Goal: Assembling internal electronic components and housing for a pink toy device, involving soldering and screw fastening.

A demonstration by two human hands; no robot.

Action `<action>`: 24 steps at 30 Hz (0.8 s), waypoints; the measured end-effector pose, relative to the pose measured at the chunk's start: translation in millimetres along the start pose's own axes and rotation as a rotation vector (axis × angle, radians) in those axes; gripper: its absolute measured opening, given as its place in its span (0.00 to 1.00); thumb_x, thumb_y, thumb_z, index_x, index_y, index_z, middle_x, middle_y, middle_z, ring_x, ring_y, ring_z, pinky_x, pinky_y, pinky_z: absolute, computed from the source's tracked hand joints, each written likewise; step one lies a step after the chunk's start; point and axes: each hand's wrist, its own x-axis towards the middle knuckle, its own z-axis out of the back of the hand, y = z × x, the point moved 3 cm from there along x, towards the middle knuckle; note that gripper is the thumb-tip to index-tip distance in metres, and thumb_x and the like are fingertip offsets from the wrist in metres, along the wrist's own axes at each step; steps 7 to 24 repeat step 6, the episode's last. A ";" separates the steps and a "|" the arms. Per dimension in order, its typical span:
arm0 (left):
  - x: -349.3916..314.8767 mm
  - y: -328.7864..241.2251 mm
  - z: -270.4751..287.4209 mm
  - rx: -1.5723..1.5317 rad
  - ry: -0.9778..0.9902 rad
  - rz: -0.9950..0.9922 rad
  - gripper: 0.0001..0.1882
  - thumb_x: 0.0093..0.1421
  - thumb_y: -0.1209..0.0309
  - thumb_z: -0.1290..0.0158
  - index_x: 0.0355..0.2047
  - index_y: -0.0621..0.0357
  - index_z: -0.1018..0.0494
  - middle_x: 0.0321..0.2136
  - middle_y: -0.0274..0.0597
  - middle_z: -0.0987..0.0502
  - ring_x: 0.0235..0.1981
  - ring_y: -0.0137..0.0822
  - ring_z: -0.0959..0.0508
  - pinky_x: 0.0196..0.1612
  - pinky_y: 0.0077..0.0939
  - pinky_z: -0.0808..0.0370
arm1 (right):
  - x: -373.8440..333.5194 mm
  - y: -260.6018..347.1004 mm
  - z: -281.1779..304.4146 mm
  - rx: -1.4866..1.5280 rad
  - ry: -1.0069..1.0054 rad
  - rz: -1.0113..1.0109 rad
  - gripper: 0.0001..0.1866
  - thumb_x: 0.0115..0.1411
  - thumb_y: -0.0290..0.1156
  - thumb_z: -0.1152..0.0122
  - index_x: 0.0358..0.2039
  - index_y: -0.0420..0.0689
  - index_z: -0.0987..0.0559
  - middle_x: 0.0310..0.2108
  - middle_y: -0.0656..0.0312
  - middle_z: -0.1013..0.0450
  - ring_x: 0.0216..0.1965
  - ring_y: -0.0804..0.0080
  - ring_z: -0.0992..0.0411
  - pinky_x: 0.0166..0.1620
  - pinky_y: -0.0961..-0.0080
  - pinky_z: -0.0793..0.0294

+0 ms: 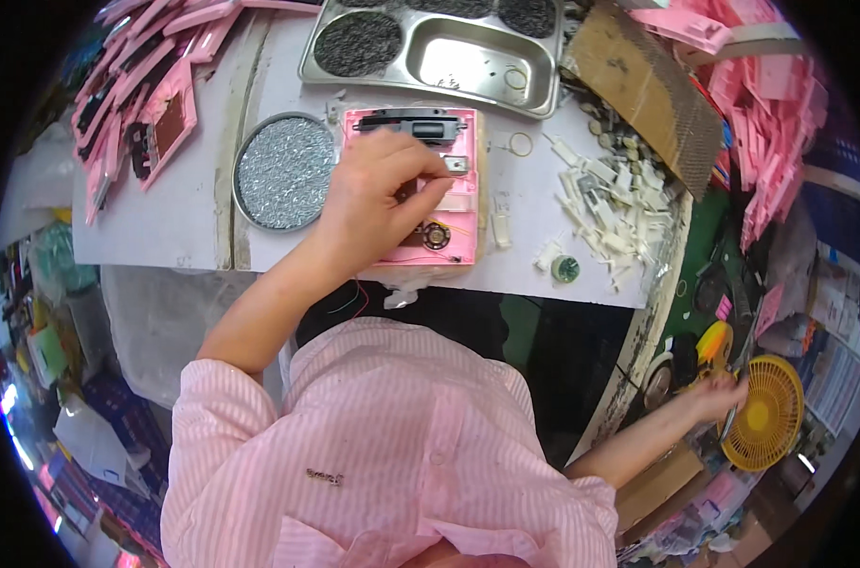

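Observation:
A pink plastic housing (463, 248) lies in front of me on the white table. A dark grey mechanism (435, 128) sits along its far end, and a small round dark part (436, 236) with a yellow wire lies at its near end. My left hand (378, 185) is over the housing, thumb and forefinger pinched near a small metal plate (456, 165); anything between the fingertips is too small to make out. Far to the right, my right hand (719, 398) is closed beside a yellow plastic basket (760, 417). A thin metallic thing shows below its fingers, its kind unclear.
Left of the housing stands a round dish (241, 185) of small metal screws. Behind it is a steel compartment tray (487, 97) with dark small parts. White plastic pieces (605, 213) and a small green-topped roll (564, 269) lie right. Pink housings (160, 85) pile up far left.

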 end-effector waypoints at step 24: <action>4.5 4.2 -12.3 0.282 -0.054 -0.108 0.08 0.47 0.69 0.34 0.28 0.53 0.19 0.41 0.34 0.25 0.47 0.43 0.29 0.53 0.38 0.41 | -89.2 9.5 -5.1 0.183 0.419 -0.392 0.23 0.61 0.47 0.35 0.46 0.42 0.27 0.27 0.57 0.32 0.28 0.70 0.34 0.33 0.75 0.29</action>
